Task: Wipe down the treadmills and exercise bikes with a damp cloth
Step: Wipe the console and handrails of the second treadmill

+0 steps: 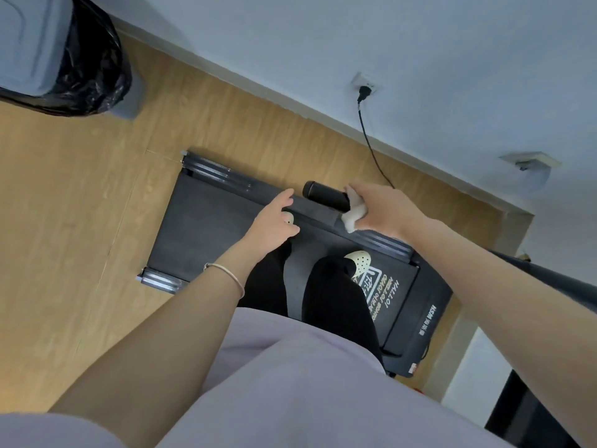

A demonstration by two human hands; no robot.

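Treadmill [206, 205]: it lies flat on the wooden floor [80, 189], near the wall [420, 59]; the person stands on its black belt.
Cloth [353, 218]: white and crumpled, it is in the right hand and touches the near end of the handle grip.
Right hand [381, 208]: the fingers are curled around the cloth and hold it against the grip; the fingertips are hidden behind the cloth.
Left hand [274, 221]: it holds nothing, with the fingers loosely bent and a little apart, above the belt and the side rail. I cannot tell if it touches the rail.
Handle grip [326, 197]: a black padded tube, it covers part of the far side rail.
Shoes [358, 261]: pale with holes, they are on the belt; the left hand hides most of one.
Bracelet [226, 274]: thin, on the left wrist.
Power cord [371, 140]: black, it goes from the wall socket [366, 82] down behind the right hand.
Bin [80, 59]: grey with a black bag, it stands on the floor well apart from the treadmill.
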